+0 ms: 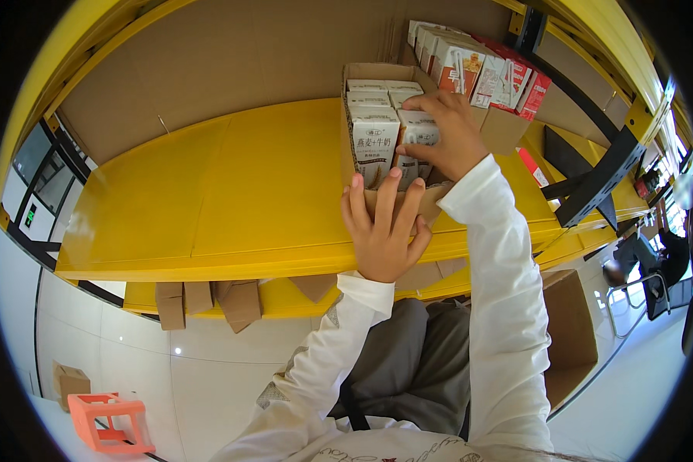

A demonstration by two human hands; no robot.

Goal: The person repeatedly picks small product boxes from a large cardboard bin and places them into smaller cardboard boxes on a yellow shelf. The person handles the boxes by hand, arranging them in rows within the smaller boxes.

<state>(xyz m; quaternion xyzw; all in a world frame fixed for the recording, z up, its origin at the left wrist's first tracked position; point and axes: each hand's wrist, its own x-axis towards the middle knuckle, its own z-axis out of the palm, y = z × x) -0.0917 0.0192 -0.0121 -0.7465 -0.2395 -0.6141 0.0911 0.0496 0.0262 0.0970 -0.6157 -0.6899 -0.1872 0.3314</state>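
Note:
On the yellow shelf stands an open cardboard box (345, 131) holding several white drink cartons (374, 138) in rows. My right hand (456, 132) reaches into its right side. Thumb and fingers grip a white drink carton (417, 123) at the front right, its lower part partly hidden by my hand. My left hand (385, 231) lies against the front of the box, fingers spread and fingertips at its front edge. Nothing is held in the left hand.
Right of the box sit more drink cartons (458, 65), some white and some red. A black metal bracket (600, 177) angles beside them. Folded cardboard (239, 304) lies on the lower yellow shelf (142, 296). A large cardboard box (570, 331) and an orange stool (108, 422) stand lower down.

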